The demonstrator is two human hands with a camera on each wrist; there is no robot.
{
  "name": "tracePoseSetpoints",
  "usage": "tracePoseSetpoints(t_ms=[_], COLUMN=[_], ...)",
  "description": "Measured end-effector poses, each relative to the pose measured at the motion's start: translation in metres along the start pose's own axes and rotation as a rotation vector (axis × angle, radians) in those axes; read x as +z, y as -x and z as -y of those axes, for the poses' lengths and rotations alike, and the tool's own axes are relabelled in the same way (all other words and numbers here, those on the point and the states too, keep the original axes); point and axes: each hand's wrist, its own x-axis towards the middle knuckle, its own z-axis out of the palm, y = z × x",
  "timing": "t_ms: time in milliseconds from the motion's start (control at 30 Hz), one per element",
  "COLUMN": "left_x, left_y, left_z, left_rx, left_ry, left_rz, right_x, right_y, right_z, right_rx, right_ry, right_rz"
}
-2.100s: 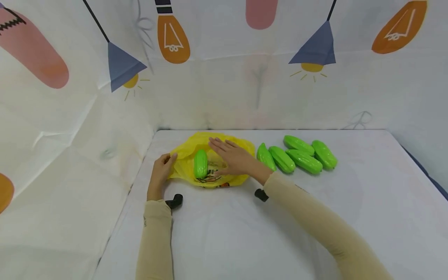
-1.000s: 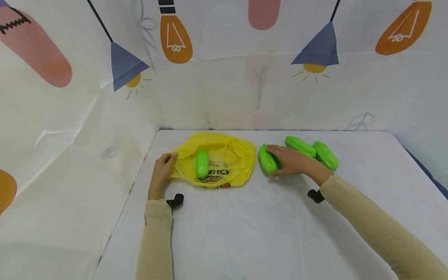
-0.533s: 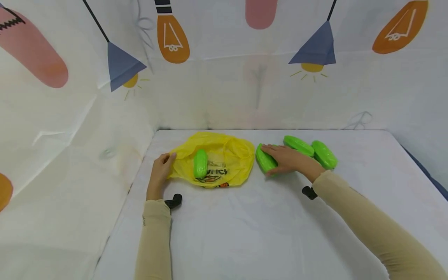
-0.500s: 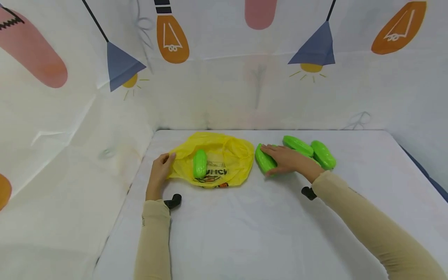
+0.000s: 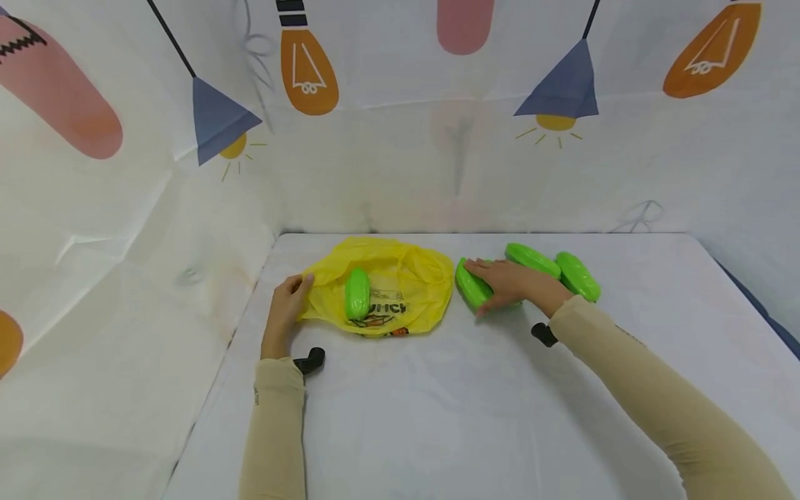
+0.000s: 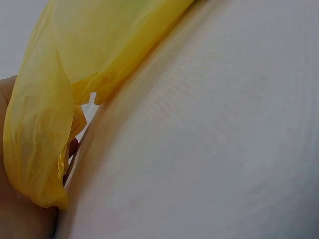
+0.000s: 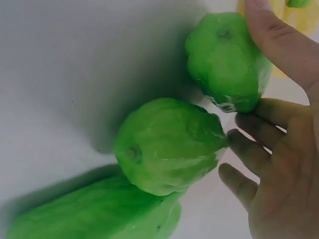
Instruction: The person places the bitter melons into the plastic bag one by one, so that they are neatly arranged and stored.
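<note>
One plump, glossy, bright-green vegetable, gently ribbed and tapering at its far end, lies on the white worktop, just to the right of the yellow bag. The right grip spans and holds it, thumb opposite fingers; the left grip pinches the bag's edge.

- One yellow bag
- Four green gourds plainly visible from the head; more green shows around a hand, exact number unclear there
- Two hands: one left hand, one right hand
- Two beige sleeves
- Two black wrist pieces
- Two blue printed lamps
- Two orange printed bulbs
- Two pink printed shapes
- One white table
</note>
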Motion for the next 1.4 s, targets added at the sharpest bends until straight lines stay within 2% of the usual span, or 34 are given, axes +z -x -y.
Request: tracePoseSetpoints(t_ms=[133, 300, 567, 800, 967, 1133, 1400], left_x=[0.000, -0.002, -0.003, 0.000, 0.000, 0.000, 0.001], left_y=[0.000, 0.000, 0.002, 0.003, 0.002, 0.000, 0.003], left_z=[-0.005, -0.008, -0.001, 0.002, 0.002, 0.002, 0.000], left_rx=[0.021, 0.035, 0.012, 0.052, 0.043, 0.021, 0.041], left_ry=[-0.011, -0.026, -0.016, -0.039, -0.023, -0.020, -0.013], left_rz=[0.002, -0.003, -0.004, -0.016, -0.006, 0.001, 0.002], right_x=[-0.002, 0.001, 0.009, 0.016, 0.020, 0.023, 0.024], right_y=[0.001, 0.003, 0.001, 0.002, 0.006, 0.006, 0.007], right_z=[0.002, 0.007, 0.015, 0.023, 0.027, 0.028, 0.024], right_rx=[0.029, 0.061, 0.077, 0.125, 0.132, 0.147, 0.160], right_ry=[0.011, 0.038, 0.068, 0.104, 0.150, 0.128, 0.078], right_rz=[-0.007, -0.066, -0.116, -0.165, -0.220, -0.238, -0.255])
